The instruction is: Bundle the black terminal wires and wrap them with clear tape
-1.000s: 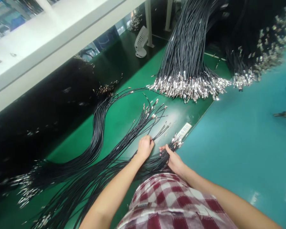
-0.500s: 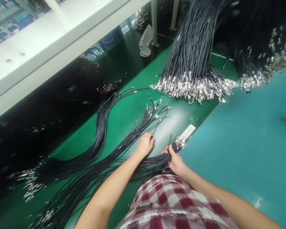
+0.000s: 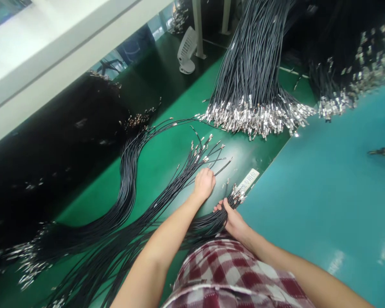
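At the near edge of the counter (image 3: pixel 167 154), my right hand (image 3: pixel 233 219) wraps around a wire bundle (image 3: pixel 208 222); my left hand (image 3: pixel 205 184) pinches, apparently, a single wire (image 3: pixel 225 164).

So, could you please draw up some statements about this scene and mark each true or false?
1. The right hand grips a bundle of black cables. True.
2. The left hand lies flat and open. False: the left hand is curled, with a cable jutting out past it.
3. A white fan stands beside a pale post. True.
4. The printed label lies next to the fan. False: it lies on the edge of the green table, by the bundle's metal ends.
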{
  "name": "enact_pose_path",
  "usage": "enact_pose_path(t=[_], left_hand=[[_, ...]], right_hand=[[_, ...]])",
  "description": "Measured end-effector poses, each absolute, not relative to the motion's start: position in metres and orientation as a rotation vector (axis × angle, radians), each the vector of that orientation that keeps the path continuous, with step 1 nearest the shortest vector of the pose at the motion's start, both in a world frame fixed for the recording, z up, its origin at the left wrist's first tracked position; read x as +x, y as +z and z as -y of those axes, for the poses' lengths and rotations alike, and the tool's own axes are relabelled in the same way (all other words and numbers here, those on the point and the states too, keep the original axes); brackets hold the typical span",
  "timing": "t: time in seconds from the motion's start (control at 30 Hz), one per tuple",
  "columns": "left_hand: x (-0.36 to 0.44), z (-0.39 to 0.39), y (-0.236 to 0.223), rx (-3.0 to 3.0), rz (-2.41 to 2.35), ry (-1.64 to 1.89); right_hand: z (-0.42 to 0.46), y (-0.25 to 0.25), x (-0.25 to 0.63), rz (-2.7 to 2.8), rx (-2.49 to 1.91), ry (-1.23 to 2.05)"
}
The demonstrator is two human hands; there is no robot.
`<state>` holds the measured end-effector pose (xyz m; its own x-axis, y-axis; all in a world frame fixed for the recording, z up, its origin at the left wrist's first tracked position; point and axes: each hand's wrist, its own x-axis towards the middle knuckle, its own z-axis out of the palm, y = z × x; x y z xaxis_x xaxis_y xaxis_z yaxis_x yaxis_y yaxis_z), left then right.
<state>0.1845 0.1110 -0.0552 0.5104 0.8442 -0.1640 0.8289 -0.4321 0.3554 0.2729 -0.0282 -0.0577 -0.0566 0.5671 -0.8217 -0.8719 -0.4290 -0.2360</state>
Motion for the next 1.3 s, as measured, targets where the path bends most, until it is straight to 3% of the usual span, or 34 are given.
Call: enact_pose_path(t=[0.3,0.53,0.87,1.03,1.2,1.3], left_hand=[[0.194,-0.117,-0.058,2.338,-1.48,-0.213],[0.159,-0.063,-0.025,2.107,-1.328,0.135],[0.134,0.023,-0.015,1.928,-1.309,0.161],[0.119,-0.004,-0.014,1.854,-1.252,0.14],[0.081,-0.065,-0.025,2.151,-1.764,0.132],[0.066,-0.085,-0.031,2.146,-1.824,0.041]], right_hand=[[0.028,-0.059,0.274,-0.402,-1.091,1.725],[0.027,-0.053,0.276,-0.409,-1.009,1.715],[0.037,-0.051,0.277,-0.258,-1.263,1.753],[0.04,-0.056,0.278,-0.274,-1.266,1.773],[0.036,-0.06,0.276,-0.283,-1.283,1.736],[0.035,-0.061,0.276,-0.342,-1.232,1.736]])
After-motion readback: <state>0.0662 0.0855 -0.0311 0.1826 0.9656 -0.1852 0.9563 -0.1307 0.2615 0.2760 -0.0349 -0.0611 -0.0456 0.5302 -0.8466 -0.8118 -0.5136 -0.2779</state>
